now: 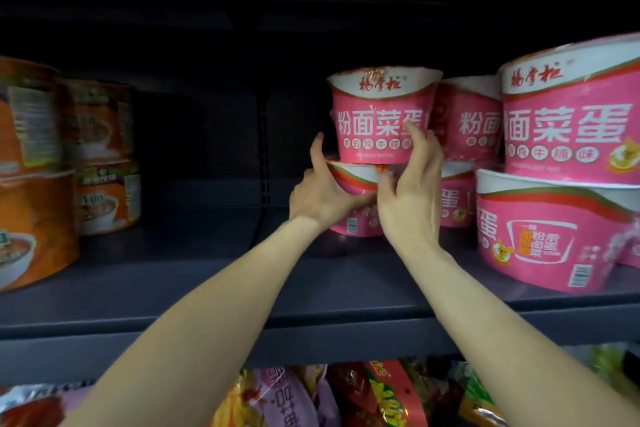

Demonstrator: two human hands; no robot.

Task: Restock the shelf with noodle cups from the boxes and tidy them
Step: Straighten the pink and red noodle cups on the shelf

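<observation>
- Both arms reached up to a dark grey shelf (173,288), meeting at a stack of two pink noodle cups near its back.
- The left hand (320,196) curled round the left side of the lower pink cup (349,184), thumb raised along the rim where the two cups met.
- The right hand (412,191) gripped from the right, its fingers (417,130) reaching up onto the wall of the upper pink cup (381,114), the palm down against the lower one.
- The upper cup sat upright on the lower cup's lid.
- Just to the right stood a second pink stack (467,121), partly hidden, and nearer the camera a third pink stack (568,163) at the shelf's front edge.
- Well apart on the left stood stacked orange noodle cups (34,166); their print was too blurred to read.
- Below the shelf lay coloured snack packets (381,395), probably bagged noodles.
</observation>
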